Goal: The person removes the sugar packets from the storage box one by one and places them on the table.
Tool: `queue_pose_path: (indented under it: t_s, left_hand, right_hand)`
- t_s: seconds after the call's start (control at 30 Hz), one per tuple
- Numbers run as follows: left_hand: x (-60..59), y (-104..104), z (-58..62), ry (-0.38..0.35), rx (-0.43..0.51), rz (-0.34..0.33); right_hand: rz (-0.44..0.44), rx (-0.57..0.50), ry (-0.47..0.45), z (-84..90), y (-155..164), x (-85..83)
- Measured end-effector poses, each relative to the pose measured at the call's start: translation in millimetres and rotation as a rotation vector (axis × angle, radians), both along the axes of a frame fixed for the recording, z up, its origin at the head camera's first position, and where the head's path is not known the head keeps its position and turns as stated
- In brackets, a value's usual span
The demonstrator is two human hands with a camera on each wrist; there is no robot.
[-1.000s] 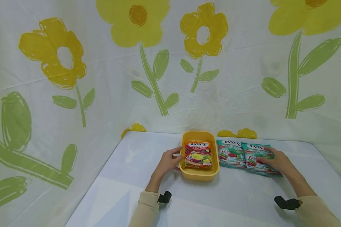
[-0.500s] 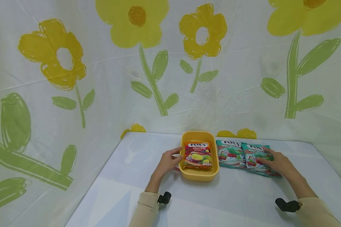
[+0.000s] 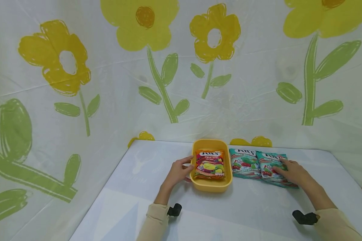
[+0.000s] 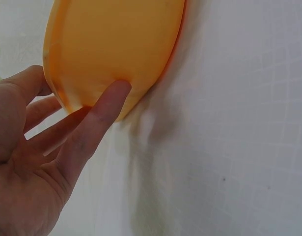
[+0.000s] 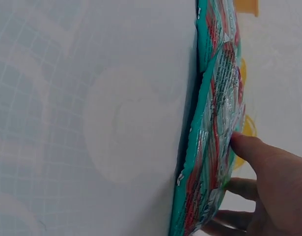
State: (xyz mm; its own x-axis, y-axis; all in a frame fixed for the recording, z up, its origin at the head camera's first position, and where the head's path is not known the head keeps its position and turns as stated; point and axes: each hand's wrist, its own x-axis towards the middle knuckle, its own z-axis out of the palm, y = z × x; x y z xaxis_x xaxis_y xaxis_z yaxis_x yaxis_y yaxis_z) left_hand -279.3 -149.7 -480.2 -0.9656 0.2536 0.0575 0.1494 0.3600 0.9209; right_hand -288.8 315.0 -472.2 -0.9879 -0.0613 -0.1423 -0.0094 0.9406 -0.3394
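**Hands on tray and mint packet**

My left hand (image 3: 178, 172) rests with nearly straight fingers (image 4: 99, 115) against the yellow tray (image 3: 212, 185) near the table's (image 3: 199, 214) far edge. My right hand (image 3: 292, 171) lies on the right-hand mint packet (image 3: 269, 167), thumb at its edge; its grip is unclear.

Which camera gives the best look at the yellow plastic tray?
The head view: the yellow plastic tray shows whole, a red fruit-candy bag inside. The left wrist view shows only its outer wall by the left hand. The right wrist view shows none.
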Motion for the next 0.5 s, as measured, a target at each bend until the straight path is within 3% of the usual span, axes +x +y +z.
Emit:
queue_pose_path:
  t_s: [0.33,0.5]
  left_hand:
    - [0.5,0.1,0.5,-0.008,-0.015,0.008]
    - [-0.4,0.2,-0.1,-0.011,-0.013,0.011]
  right_hand:
    - [0.008,0.046,-0.008,5.4,-5.2,-0.7]
    - [0.039,0.1,-0.002,17.7,-11.8,-0.5]
